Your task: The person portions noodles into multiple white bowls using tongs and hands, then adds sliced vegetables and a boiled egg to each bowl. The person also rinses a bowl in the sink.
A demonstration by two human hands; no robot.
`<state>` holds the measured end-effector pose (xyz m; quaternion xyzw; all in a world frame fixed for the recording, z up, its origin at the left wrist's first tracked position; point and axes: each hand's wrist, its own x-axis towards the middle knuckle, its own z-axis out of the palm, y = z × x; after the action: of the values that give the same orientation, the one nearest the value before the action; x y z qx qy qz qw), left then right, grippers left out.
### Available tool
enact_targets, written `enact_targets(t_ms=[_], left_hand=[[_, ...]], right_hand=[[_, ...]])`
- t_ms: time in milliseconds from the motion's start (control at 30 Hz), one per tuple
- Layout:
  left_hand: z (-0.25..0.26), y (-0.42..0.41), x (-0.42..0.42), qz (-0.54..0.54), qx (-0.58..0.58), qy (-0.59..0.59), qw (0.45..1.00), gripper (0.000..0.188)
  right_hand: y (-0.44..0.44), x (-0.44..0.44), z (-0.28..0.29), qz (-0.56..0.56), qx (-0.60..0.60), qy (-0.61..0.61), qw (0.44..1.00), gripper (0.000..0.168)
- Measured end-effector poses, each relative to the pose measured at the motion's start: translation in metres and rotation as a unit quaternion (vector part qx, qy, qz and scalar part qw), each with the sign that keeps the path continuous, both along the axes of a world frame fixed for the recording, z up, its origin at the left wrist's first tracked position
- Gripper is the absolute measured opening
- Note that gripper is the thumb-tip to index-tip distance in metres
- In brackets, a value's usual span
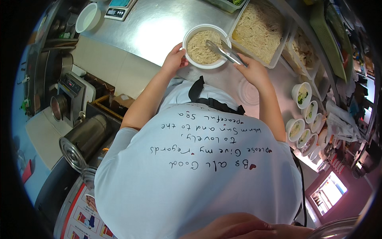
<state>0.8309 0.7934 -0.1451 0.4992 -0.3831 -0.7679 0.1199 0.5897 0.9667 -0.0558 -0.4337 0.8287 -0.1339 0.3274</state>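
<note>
A round white bowl (194, 63) filled with pale noodles (201, 47) stands at the edge of the steel counter. My left hand (175, 59) grips the bowl's rim on its left side, fingers under and thumb near the top. My right hand (253, 71) holds metal tongs (228, 54), whose tips rest on or just over the noodles at the bowl's right half. Right beside the bowl is a large clear tub (272, 64) holding more noodles (256, 30). Below my right forearm lies a clear round lid or dish (249, 92).
On the steel counter (140, 44) are an empty white bowl (88, 18) and a digital kitchen scale (117, 12). A container of greens (235, 2) stands at the back. To the right are a tub of pale pieces (304, 50) and several filled bowls (295, 130). A steel pot (86, 139) stands left.
</note>
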Motion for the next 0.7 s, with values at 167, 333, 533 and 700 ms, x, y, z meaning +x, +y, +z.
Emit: enact_targets(t_ms=[167, 333, 533, 700], left_hand=[[-0.007, 0.001, 0.003, 0.001, 0.009, -0.006, 1.0, 0.04], [-0.003, 0.002, 0.0, 0.007, 0.003, -0.002, 1.0, 0.039], [-0.009, 0.0, 0.001, 0.005, -0.001, 0.008, 1.0, 0.038], [-0.01, 0.002, 0.0, 0.013, 0.002, 0.007, 1.0, 0.039]], right_hand=[[-0.001, 0.01, 0.056, 0.037, 0.077, 0.138, 0.987, 0.049], [-0.001, 0.02, 0.057, 0.03, 0.017, 0.153, 0.988, 0.046], [-0.014, 0.033, 0.022, 0.062, 0.031, 0.193, 0.979, 0.044], [-0.004, 0.019, 0.026, 0.059, -0.005, 0.145, 0.988, 0.046]])
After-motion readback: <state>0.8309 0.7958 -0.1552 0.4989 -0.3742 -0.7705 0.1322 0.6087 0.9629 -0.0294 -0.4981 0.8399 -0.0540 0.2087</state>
